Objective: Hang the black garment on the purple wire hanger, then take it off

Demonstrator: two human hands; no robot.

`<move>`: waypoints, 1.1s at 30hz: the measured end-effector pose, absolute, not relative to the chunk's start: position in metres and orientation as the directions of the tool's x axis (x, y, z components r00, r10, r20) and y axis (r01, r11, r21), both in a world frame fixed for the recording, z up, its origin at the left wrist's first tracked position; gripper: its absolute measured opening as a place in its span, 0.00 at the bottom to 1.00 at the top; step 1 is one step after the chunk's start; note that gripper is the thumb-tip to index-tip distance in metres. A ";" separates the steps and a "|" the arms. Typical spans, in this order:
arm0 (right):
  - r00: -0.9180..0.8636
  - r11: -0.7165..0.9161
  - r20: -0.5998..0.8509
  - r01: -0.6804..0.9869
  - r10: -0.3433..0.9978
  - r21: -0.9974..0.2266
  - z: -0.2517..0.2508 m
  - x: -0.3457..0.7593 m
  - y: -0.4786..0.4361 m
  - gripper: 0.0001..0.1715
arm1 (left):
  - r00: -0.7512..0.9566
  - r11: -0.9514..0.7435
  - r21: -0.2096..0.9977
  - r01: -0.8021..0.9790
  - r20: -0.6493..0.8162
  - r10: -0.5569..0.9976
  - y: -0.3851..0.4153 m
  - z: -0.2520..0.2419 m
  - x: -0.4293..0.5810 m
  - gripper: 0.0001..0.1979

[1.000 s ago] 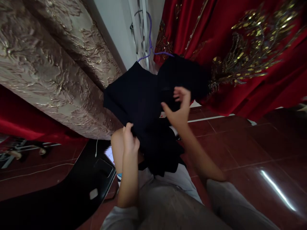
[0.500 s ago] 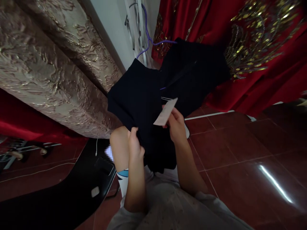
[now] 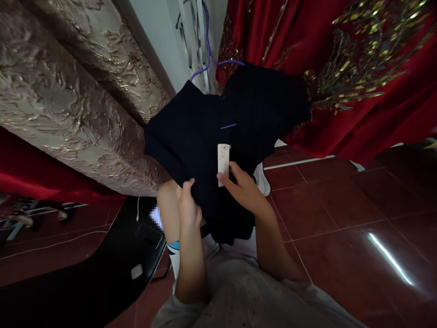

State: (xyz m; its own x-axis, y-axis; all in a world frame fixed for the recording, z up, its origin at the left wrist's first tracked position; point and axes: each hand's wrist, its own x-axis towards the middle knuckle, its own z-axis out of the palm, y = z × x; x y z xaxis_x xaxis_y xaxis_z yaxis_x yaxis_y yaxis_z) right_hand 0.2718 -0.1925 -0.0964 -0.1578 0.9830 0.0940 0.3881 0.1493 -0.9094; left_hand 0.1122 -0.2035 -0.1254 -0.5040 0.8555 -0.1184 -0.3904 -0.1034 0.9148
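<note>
A dark, short-sleeved garment [image 3: 201, 123] hangs from a purple hanger [image 3: 209, 61], its lower part draped over my lap. Part of the hanger shows as a short purple line at the chest opening. My left hand [image 3: 189, 202] is closed on the garment's near left edge, thumb on top. A pale paper tag [image 3: 223, 157] lies against the front of the cloth. My right hand [image 3: 241, 184] pinches the tag's lower end between thumb and fingers. Small marks show on the tag, too blurred to read.
A black curved tabletop [image 3: 85, 282] at lower left carries a dark phone [image 3: 150, 234] and a small white case [image 3: 136, 272]. Beige embossed curtain [image 3: 85, 91] stands left; red sequined cloth [image 3: 368, 118] hangs right. A white rack [image 3: 198, 41] is behind the hanger.
My right hand has moved slightly left and turned the tag from a slant to upright, against the garment. The garment has shifted a little left. My left hand keeps its hold.
</note>
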 end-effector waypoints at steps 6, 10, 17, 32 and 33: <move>-0.271 0.209 0.095 0.431 0.958 -0.878 -0.092 0.287 -0.216 0.24 | -0.595 -0.396 0.900 0.182 0.421 0.684 -0.208 -0.115 0.113 0.26; -0.242 0.173 0.118 0.223 0.963 -0.959 -0.100 0.279 -0.218 0.44 | -0.355 -0.357 0.867 0.347 0.473 0.806 -0.219 -0.106 0.120 0.17; -0.226 0.157 0.108 0.212 0.968 -0.964 -0.101 0.281 -0.218 0.26 | -0.298 -0.269 0.940 0.209 0.323 0.898 -0.212 -0.082 0.144 0.10; -0.297 0.286 0.199 0.288 0.934 -0.914 -0.108 0.286 -0.217 0.17 | -0.247 -0.350 0.745 0.568 0.561 0.790 -0.192 -0.096 0.153 0.19; -0.281 0.297 0.218 0.277 0.935 -0.914 -0.108 0.285 -0.217 0.16 | -0.253 -0.359 0.767 0.532 0.548 0.797 -0.198 -0.099 0.153 0.20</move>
State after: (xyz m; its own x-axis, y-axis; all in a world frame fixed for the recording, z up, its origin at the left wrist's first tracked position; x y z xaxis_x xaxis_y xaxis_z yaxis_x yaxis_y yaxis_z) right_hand 0.2854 -0.2175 -0.1078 -0.2808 0.9346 0.2183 0.2767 0.2966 -0.9140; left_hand 0.1532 -0.1984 -0.0988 -0.2529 0.7971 0.5483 0.5324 -0.3585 0.7668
